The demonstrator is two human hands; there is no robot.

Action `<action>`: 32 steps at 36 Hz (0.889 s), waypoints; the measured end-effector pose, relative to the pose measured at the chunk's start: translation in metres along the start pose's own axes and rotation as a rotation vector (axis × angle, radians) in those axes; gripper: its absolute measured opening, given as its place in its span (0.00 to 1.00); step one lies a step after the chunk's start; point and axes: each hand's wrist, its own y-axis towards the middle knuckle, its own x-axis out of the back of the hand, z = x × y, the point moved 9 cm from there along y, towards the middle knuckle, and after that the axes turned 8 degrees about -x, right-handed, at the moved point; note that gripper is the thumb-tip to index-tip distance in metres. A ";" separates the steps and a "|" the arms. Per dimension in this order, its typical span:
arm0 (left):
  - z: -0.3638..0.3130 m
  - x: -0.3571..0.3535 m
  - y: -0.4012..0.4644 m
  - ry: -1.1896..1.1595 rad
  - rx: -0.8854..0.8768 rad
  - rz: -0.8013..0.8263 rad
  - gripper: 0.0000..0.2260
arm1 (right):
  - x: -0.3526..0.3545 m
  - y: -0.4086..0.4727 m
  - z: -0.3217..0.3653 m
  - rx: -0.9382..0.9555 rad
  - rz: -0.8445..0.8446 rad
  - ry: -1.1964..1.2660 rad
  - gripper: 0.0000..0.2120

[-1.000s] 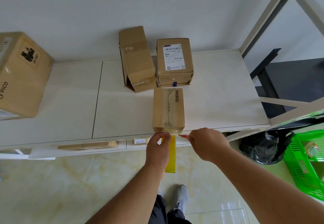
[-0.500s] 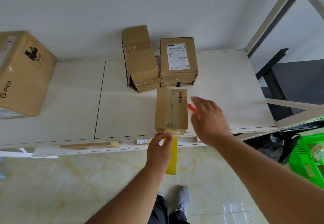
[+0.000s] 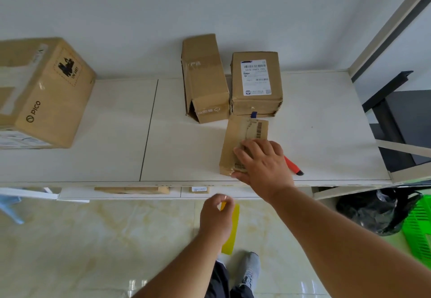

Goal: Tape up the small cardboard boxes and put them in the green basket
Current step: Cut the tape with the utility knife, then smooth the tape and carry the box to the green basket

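The small cardboard box (image 3: 242,144), near the table's (image 3: 116,134) front edge, is steadied under the flat, relaxed right hand (image 3: 263,162), while a yellow tape strip (image 3: 229,232) is pinched by the left hand (image 3: 215,218), apparently ready for sealing.

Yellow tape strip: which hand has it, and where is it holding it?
The left hand pinches the yellow tape strip at its top end; the rest hangs down. The right hand lies on the small box, fingers spread over its top.

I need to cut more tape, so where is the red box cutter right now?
The red box cutter lies on the white table near its front edge, just right of the right hand and the small box it presses.
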 end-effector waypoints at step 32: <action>-0.171 0.066 -0.112 -0.540 -0.257 0.076 0.09 | 0.128 -0.104 0.034 -0.519 0.380 1.430 0.17</action>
